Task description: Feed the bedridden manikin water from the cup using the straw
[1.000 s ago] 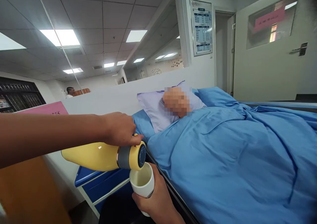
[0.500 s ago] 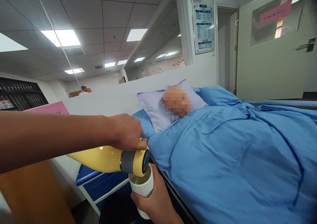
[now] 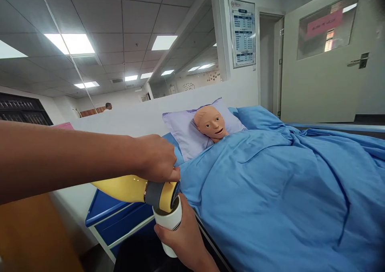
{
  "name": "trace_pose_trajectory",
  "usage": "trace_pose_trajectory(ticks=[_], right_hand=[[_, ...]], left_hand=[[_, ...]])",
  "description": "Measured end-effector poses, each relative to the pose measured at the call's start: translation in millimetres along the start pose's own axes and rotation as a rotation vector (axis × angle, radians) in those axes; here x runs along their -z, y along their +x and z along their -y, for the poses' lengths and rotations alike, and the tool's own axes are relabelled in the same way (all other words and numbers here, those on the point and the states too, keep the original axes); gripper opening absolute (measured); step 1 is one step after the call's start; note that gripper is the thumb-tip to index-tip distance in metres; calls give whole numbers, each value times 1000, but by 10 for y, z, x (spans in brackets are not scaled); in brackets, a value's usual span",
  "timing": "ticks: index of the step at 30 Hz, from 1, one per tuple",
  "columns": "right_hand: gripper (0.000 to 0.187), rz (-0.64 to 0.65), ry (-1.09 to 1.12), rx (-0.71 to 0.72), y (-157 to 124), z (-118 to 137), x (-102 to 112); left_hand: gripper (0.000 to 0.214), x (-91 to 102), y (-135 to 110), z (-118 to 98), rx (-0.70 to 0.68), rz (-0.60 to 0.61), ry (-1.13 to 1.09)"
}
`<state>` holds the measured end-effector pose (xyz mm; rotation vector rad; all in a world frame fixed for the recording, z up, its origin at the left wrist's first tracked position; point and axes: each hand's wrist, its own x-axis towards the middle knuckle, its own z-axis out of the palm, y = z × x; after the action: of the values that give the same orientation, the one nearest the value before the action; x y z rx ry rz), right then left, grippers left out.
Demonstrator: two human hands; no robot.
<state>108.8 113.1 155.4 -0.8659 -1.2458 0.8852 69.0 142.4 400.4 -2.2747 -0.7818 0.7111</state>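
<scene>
My left hand [image 3: 156,157] is closed round the neck of a yellow flask [image 3: 126,188] with a grey band, tipped so its mouth points down into a white cup [image 3: 169,224]. My right hand [image 3: 188,240] grips that cup from below, upright, right beside the bed edge. The flask's mouth sits over the cup's rim and hides the inside. A training manikin [image 3: 210,123] lies in the bed, head on a lilac pillow [image 3: 186,133], covered by a blue blanket [image 3: 279,195].
A blue and white bedside cabinet [image 3: 114,220] stands under the flask. A white partition [image 3: 135,121] runs behind the bed head. A door [image 3: 327,63] with a handle is at the right, a wall notice [image 3: 242,33] beside it. A person [image 3: 107,106] stands far off beyond the partition.
The flask has tilted further down and its mouth now meets the cup's rim. The cup has risen slightly toward it. The view shifted a little to the right.
</scene>
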Motion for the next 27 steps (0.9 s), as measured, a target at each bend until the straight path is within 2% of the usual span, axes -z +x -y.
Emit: trace_pose_trajectory(ticks=[7,14,22,27], right_hand=[[40,-7,11,27,-14,-19,-45],[39,-1,52,73,-36,13,-67],[55,-50,0,103,24,117,31],[55,-57,-20,88,45,129,31]], left_hand=[[57,1,-46,-35,11,16,-31],[52,87,-92,-58,6,-30,-66],[60,161,-97,197,63,12,-42],[64,177,-102,203,102,16,-84]])
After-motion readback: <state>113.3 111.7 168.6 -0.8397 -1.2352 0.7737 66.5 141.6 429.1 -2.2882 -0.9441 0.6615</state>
